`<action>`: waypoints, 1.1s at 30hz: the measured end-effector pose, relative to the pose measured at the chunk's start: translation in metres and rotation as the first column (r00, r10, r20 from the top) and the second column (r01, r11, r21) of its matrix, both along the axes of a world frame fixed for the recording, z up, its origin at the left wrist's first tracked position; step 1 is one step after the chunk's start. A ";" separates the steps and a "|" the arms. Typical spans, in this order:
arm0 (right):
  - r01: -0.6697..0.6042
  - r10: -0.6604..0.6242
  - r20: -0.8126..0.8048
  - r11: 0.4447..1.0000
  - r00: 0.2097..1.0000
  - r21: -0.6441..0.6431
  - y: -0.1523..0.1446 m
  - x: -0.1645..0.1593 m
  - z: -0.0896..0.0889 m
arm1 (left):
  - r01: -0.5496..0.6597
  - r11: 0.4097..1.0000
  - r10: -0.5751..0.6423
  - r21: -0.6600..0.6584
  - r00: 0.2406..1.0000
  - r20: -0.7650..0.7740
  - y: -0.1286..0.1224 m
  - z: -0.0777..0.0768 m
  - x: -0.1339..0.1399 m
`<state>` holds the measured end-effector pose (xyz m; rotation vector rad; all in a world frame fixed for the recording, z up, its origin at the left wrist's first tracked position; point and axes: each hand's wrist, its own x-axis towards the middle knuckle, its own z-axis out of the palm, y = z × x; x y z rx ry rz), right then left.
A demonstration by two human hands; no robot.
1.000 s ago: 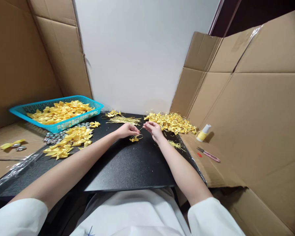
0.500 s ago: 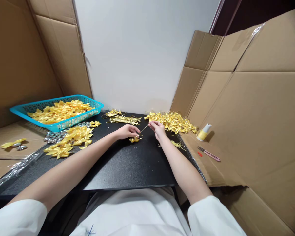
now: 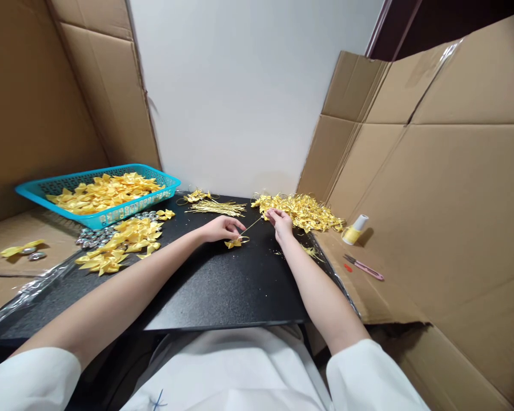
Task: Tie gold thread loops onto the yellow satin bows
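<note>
My left hand [image 3: 223, 229] is closed at the fingertips on a small yellow ribbon flower [image 3: 232, 244], low over the black table. A gold loop stands out at the flower's right side. From there a thin golden cord [image 3: 252, 225] runs up to the right in a straight line. Its far end is pinched between the thumb and fingers of my right hand [image 3: 280, 222]. How the cord joins the flower is hidden by my left fingers.
A blue basket [image 3: 98, 220] of yellow ribbon flowers stands at the left, with loose flowers [image 3: 135, 235] and silvery beads [image 3: 96, 238] before it. Gold cords [image 3: 217, 208] and a finished-looking pile [image 3: 302, 212] lie behind. Thread snips [image 3: 364, 267] and a yellow thread spool [image 3: 355, 230] are right.
My right hand has moved slightly to the right, and a longer stretch of cord shows between my hands. My left hand and the flower stay almost in place.
</note>
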<state>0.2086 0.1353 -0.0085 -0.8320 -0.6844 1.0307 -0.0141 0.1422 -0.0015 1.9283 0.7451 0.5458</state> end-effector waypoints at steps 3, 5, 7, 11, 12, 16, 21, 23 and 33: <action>0.000 0.000 0.004 1.000 1.000 0.005 0.000 0.000 0.001 | -0.051 0.998 0.051 0.047 0.999 0.005 0.002 0.000 -0.003; -0.007 0.007 0.011 1.000 1.000 0.006 -0.001 -0.001 0.001 | -0.151 0.980 0.153 0.132 0.988 -0.004 0.005 0.000 -0.006; -0.014 0.014 0.018 1.000 1.000 0.003 -0.001 -0.002 0.001 | -0.225 0.951 0.244 0.213 0.968 -0.066 0.007 0.002 -0.011; -0.032 0.032 0.026 0.999 0.999 -0.008 -0.003 -0.003 0.003 | -0.168 0.953 0.223 0.253 0.952 -0.210 0.005 0.008 -0.016; -0.035 0.036 0.027 0.999 0.999 -0.010 -0.004 -0.003 0.004 | -0.147 0.952 0.209 0.267 0.953 -0.221 0.003 0.010 -0.016; -0.075 0.075 0.006 0.997 0.997 -0.011 -0.008 -0.005 0.009 | -0.093 0.941 0.164 0.326 0.966 -0.199 0.000 0.015 -0.005; -0.183 0.184 -0.030 0.983 0.983 0.017 -0.011 -0.008 0.017 | 0.000 0.942 0.074 0.336 0.976 -0.206 0.007 0.020 0.013; -0.212 0.213 -0.033 0.977 0.977 0.024 -0.012 -0.009 0.019 | 0.080 0.950 -0.010 0.302 0.974 -0.226 0.009 0.021 0.017; -0.268 0.274 -0.144 0.961 0.951 0.059 -0.013 -0.009 0.022 | 0.083 0.975 -0.045 0.205 0.982 -0.186 0.005 0.021 0.007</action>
